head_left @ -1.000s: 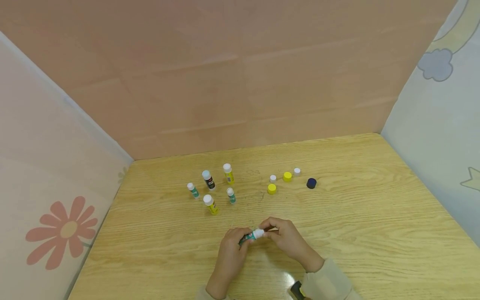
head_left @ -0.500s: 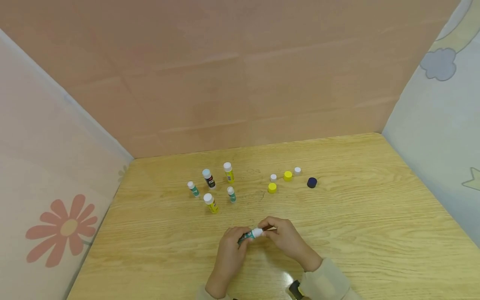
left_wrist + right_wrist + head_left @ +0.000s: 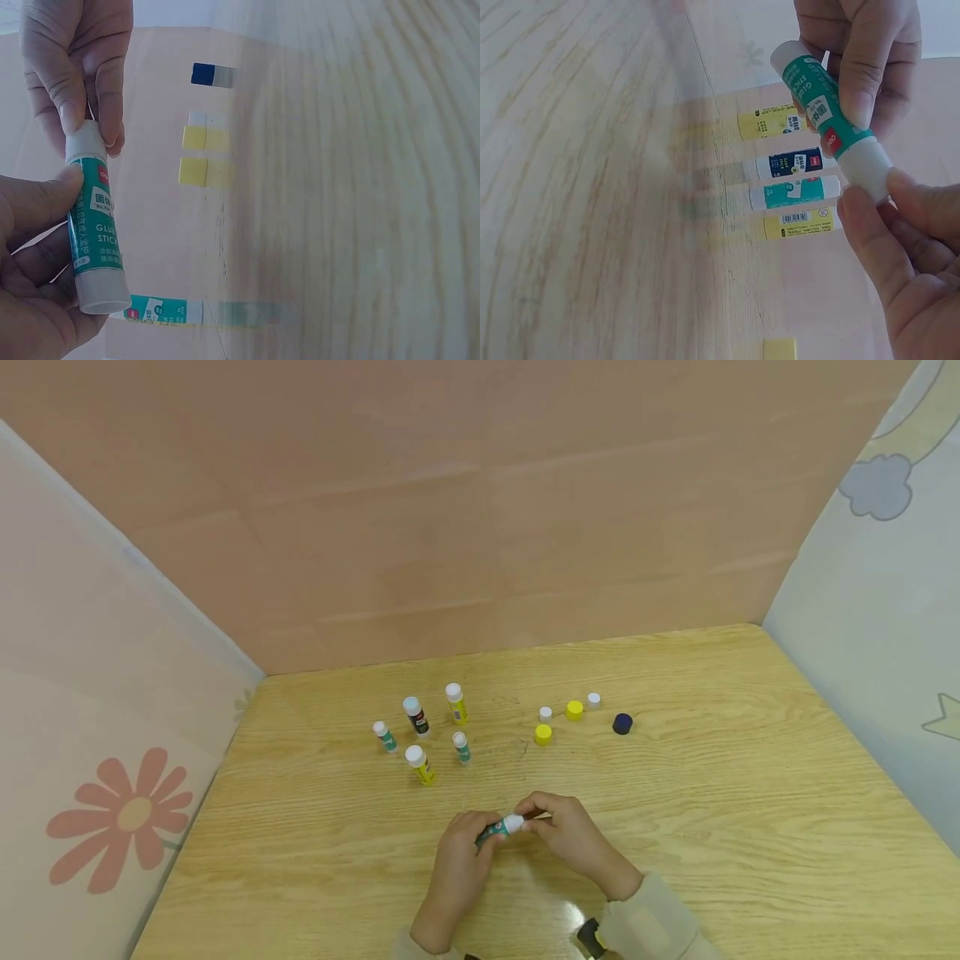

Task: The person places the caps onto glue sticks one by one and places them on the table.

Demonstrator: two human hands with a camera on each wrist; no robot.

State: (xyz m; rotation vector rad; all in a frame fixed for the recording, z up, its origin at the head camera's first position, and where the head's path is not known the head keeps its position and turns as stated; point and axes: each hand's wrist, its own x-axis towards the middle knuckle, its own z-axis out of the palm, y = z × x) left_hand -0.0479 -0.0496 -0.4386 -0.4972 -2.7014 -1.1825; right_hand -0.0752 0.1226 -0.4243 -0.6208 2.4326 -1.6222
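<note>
In the head view my left hand grips a green-and-white glue stick low over the front middle of the table. Its label reads "GLUE STICK" in the left wrist view, where the thumb lies along the green barrel and one white end points toward the camera. My right hand pinches the opposite white end between thumb and fingertips. The stick is tilted, its right end higher in the head view. Both hands meet on this one glue stick.
Several white-topped glue sticks stand upright behind the hands, among them a yellow one, a green one and a dark one. To their right lie small caps: yellow, white and dark blue. Papered walls enclose the table.
</note>
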